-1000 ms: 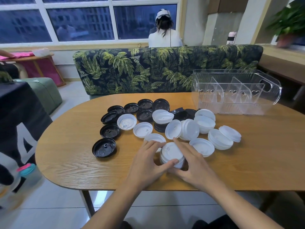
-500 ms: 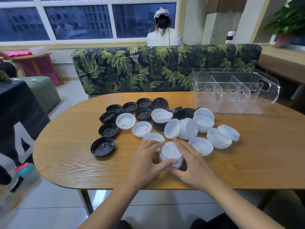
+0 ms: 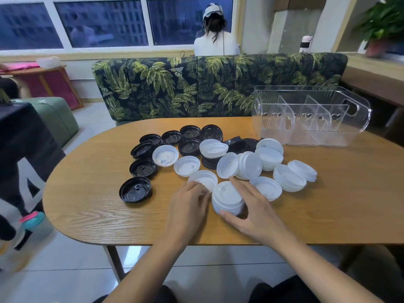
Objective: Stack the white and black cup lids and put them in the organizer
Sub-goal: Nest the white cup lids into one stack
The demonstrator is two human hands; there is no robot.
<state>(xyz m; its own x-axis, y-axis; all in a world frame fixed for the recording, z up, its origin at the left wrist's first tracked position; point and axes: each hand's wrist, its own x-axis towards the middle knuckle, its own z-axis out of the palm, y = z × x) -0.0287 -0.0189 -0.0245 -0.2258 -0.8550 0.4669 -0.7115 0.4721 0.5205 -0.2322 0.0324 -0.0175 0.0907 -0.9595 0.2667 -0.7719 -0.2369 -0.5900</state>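
The stack of white lids (image 3: 227, 197) sits near-centre on the wooden table (image 3: 328, 204), gripped by the right hand (image 3: 251, 212); the left hand (image 3: 188, 206) touches its left side, grip unclear. Black lids (image 3: 135, 190) lie left, the clear divided organizer (image 3: 310, 114) far right, a leaf-print sofa (image 3: 196, 84) behind

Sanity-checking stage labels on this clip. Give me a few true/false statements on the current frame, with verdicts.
1. The clear organizer has no lids in it. True.
2. The right hand grips a stack of black lids. False: it grips a white lid stack.
3. The black lids lie mostly left of the white ones. True.
4. The organizer stands near left on the table. False: it stands at the far right.
5. Every white lid is in one stack. False: several loose white lids lie on the table.
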